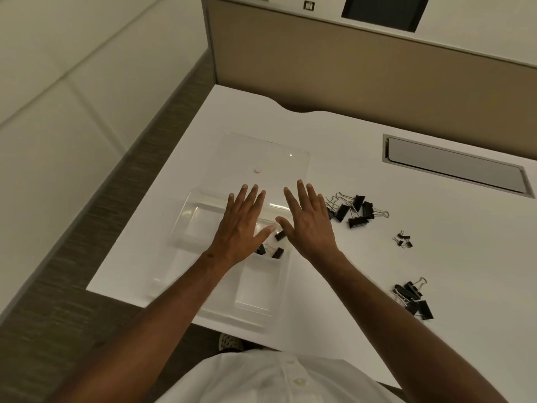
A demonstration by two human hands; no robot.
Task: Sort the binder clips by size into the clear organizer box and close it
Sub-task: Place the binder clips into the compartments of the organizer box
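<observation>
Clear organizer box [203,228] lid open | few binder clips [277,253] inside | left hand [242,228], right hand [308,225] spread flat, empty

Left hand [242,225] hides part of organizer box [203,286]; clips [271,245] inside maybe three, partly covered

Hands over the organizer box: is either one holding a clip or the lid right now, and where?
Nothing is held. The left hand and right hand hover flat with fingers spread above the clear organizer box; no grip on any clip or on the lid.
</observation>
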